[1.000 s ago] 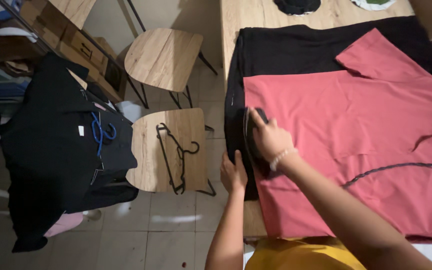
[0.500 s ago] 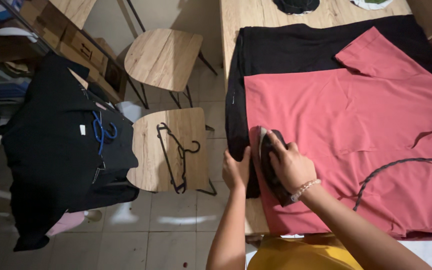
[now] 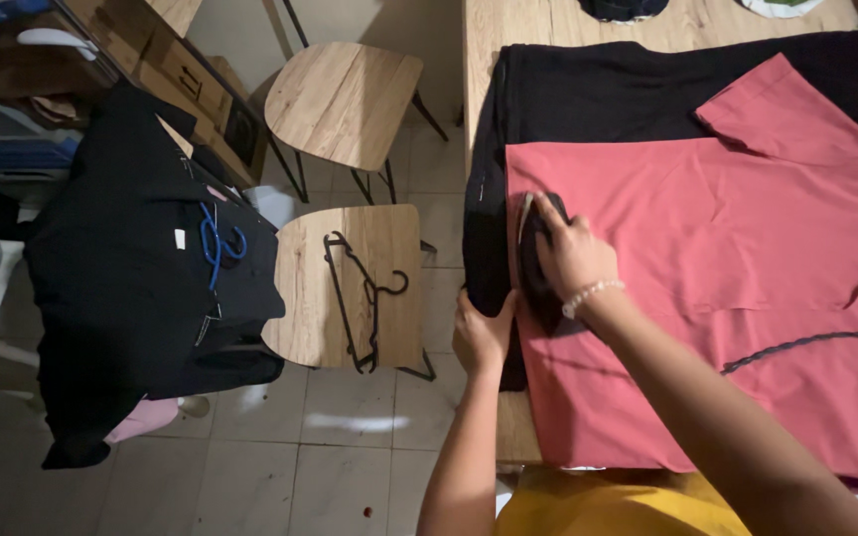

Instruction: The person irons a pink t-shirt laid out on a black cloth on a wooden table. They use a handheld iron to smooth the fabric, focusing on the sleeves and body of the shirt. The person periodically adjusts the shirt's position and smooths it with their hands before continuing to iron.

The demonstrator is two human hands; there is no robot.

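Now my right hand [image 3: 570, 253] has its fingers wrapped tight around the dark iron [image 3: 538, 260] on the red shirt [image 3: 727, 288], its long side pointing away from me, while my left hand [image 3: 484, 333] presses flat just beside it.

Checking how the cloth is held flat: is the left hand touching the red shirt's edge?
Touching. In the head view the left hand presses its fingers on the edge of the red shirt beside the iron, with no gap visible.

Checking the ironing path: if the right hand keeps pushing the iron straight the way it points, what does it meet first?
The right hand and iron point up the table: more red shirt, then likely the black cloth.
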